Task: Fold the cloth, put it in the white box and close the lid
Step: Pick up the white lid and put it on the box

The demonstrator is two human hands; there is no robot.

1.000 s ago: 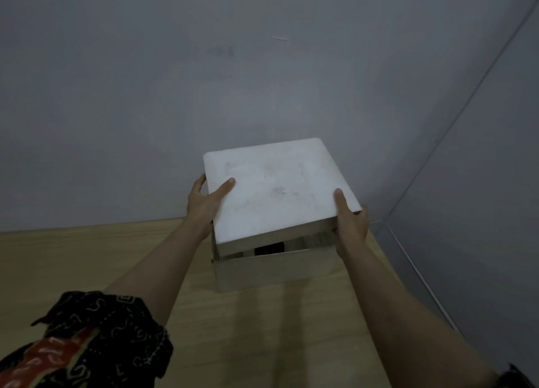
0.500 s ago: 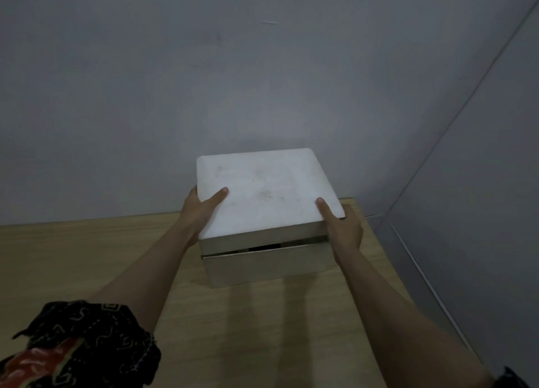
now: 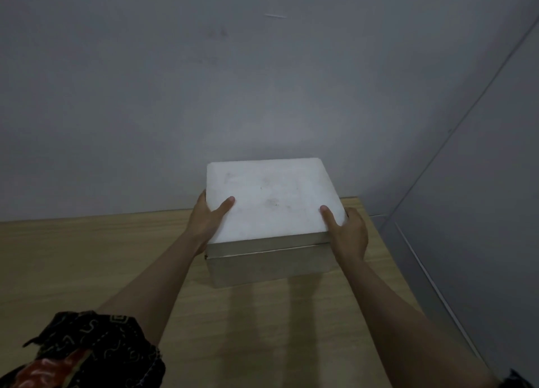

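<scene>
While both arms reach forward from the bottom of the view, the left hand [image 3: 205, 218] clasps the lid [image 3: 272, 196] at its nine o'clock edge, thumb laid flat on the white top and the other fingers curled out of sight down the side. The right hand [image 3: 348, 234] grips the lid's corner at about four o'clock in the same way, thumb pointing up across the top, fingers wrapped around the side. Neither hand is spread wide; each is closed around the lid's rim. The lid sits on the white box [image 3: 269, 266], its front edge meeting the box wall along a thin seam, slightly uneven toward the left corner. Faint grey smudges mark the lid's top. The box stands on the wooden tabletop [image 3: 87, 256] toward its far right corner, close to the grey wall [image 3: 204, 81]. The cloth cannot be seen. A dark patterned sleeve [image 3: 93, 349] shows at seven o'clock. Compared with a second ago, the gap under the lid's front edge, through which something dark showed, has shut, and the lid has come down level onto the box.
</scene>
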